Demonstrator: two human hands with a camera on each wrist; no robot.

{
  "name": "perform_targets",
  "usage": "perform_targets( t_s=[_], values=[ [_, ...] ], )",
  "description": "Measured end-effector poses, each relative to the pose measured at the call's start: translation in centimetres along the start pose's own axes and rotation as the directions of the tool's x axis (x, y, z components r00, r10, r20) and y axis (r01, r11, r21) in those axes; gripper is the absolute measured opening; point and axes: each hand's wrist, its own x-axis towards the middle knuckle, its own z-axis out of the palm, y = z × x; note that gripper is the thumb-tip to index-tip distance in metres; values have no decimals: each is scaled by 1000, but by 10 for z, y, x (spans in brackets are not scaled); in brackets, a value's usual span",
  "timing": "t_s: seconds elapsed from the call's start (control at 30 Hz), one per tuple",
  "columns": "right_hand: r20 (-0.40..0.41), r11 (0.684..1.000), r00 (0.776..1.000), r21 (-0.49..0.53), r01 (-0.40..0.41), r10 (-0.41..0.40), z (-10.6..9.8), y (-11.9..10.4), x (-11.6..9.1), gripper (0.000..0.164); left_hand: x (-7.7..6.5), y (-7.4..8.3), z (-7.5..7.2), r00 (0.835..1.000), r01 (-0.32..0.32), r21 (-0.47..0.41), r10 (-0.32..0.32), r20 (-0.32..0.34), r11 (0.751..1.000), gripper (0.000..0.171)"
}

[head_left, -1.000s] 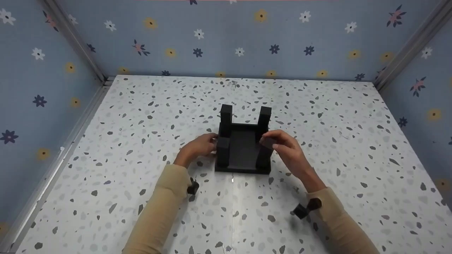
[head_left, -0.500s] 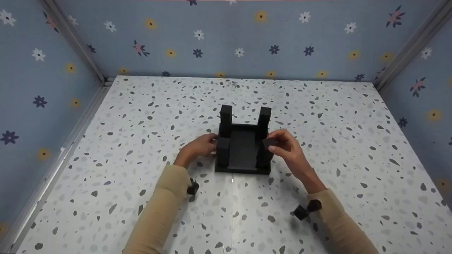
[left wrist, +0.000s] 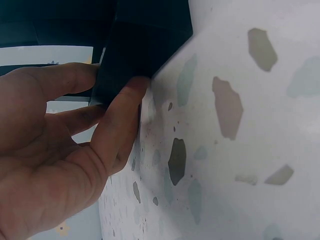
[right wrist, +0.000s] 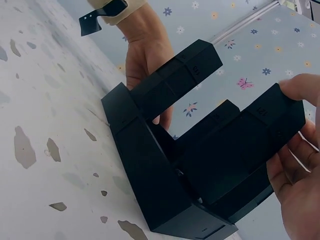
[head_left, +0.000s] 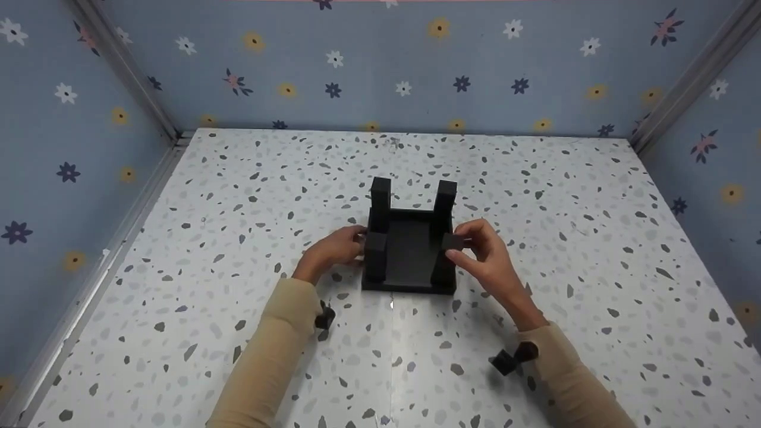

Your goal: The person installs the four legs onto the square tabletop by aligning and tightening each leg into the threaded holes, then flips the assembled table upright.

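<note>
A black tray-like base (head_left: pixel 410 289) with several upright square posts sits mid-table. My right hand (head_left: pixel 490 255) pinches the top of the near right post (head_left: pixel 453 244). In the right wrist view, the thumb lies at that post's upper end and the fingers on its opposite side; raised digits mark the post (right wrist: pixel 250 130). Low at the base's left side, my left hand (head_left: pixel 336 246) holds its outer edge. The left wrist view shows bent fingers (left wrist: pixel 120 115) against the dark wall near the tabletop. The near left post (head_left: pixel 375 255) stands beside this hand, partly hiding its fingertips from the head view.
The white speckled table (head_left: pixel 238 196) spreads around the base. Blue floral panels (head_left: pixel 380 65) rise at its back and sides, joined by metal corner posts. A small black camera mount sticks out from each sleeve, the right one (head_left: pixel 505 361) low over the table.
My right fingertips have shifted from across the near right post's inner side to its outer side, and the post's top now looks squarer. The left hand and base have stayed put.
</note>
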Motion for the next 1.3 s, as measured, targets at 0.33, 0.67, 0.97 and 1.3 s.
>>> perform_targets(
  t_s=[0.33, 0.67, 0.97, 1.3],
  values=[
    [34, 995, 999, 94, -12, 9, -3, 1, -1, 27, -1, 0, 1, 1000, 13, 24, -12, -10, 1000, 55],
    [147, 962, 989, 271, -29, -11, -6, 3, 4, 32, -2, 1, 1, 1000, 6, 12, -6, -10, 1000, 54],
    [264, 913, 962, 405, -45, -70, -6, 4, 8, 36, -1, 1, 0, 1000, -4, -40, 4, 7, 999, 54],
    [241, 937, 970, 344, -56, -31, -7, 0, 6, 33, -2, 1, 1, 1000, -6, -33, 6, -3, 999, 55]
  ],
)
